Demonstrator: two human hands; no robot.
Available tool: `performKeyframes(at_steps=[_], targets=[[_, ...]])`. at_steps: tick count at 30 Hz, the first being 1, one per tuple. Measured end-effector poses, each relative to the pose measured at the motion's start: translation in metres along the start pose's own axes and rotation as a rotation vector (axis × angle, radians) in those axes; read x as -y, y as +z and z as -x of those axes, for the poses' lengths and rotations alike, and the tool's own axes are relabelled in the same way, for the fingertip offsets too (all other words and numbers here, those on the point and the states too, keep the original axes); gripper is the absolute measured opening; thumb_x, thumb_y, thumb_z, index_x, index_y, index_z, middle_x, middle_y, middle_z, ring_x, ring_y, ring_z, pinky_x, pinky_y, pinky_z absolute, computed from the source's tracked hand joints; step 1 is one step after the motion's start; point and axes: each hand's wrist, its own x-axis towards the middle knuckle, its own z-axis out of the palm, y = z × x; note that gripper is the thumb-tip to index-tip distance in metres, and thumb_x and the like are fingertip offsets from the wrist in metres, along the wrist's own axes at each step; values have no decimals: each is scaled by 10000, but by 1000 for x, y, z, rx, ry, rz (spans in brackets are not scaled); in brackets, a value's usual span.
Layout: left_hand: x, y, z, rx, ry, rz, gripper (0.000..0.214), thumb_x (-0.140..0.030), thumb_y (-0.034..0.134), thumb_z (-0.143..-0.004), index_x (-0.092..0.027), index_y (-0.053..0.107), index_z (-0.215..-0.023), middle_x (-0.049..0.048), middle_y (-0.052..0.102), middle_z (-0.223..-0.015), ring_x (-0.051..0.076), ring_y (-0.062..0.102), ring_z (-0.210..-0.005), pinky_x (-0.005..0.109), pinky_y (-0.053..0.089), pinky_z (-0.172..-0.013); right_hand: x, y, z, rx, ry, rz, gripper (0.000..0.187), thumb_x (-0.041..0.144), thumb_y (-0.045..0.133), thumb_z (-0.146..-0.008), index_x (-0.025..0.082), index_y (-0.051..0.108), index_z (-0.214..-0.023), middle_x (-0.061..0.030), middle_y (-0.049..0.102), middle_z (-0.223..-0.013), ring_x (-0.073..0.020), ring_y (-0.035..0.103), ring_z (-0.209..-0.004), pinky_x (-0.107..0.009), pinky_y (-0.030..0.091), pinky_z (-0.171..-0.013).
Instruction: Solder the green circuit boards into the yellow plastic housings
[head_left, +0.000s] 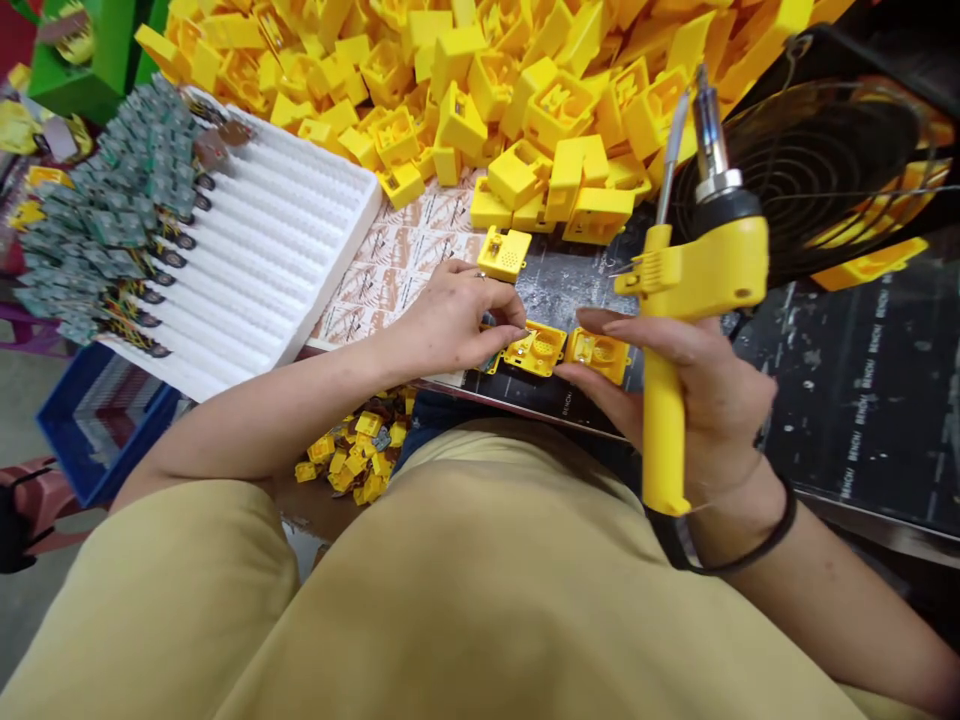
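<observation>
My right hand (694, 395) grips a yellow soldering gun (690, 270) by its handle, metal tip pointing up and away. Its thumb and fingertips also touch a small open yellow plastic housing (598, 354) on the bench edge. My left hand (457, 320) is closed in a pinch on a second open yellow housing (535, 349) beside it. A closed yellow housing with a speaker grille (504, 253) stands just behind my left hand.
A big heap of yellow housings (480, 80) fills the back of the bench. A white grooved foam tray (255, 250) at left holds several green circuit boards (112, 220). A black wire fan guard (817, 170) is at right. More yellow parts (360, 450) lie below the bench edge.
</observation>
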Motion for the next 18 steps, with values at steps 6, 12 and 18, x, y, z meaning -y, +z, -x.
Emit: performKeyframes(at_steps=[6, 12, 18], targets=[[-4, 3, 4, -38, 27, 55, 92, -265, 627, -854, -213, 699, -830, -21, 776, -865, 180, 696, -902, 407, 375, -1083, 7, 9, -5, -27, -9, 35, 250, 193, 723, -925, 255, 586, -1125, 15, 723, -923, -162, 695, -759, -326, 599, -779], [-3, 5, 6, -51, 58, 53, 79, -244, 632, -866, -203, 699, -853, -9, 778, -890, 185, 700, -929, 397, 377, -1092, 13, 19, -5, -35, 0, -14, 294, 112, 690, -924, 261, 550, -1135, 24, 720, -926, -163, 704, -797, -312, 586, -765], [1, 5, 10, -27, 45, 106, 93, -255, 627, -883, -204, 705, -883, -14, 778, -908, 175, 696, -937, 385, 389, -1082, 13, 18, -5, 0, 24, -36, 279, 118, 664, -947, 268, 542, -1148, 17, 715, -983, -150, 713, -827, -290, 575, -733]])
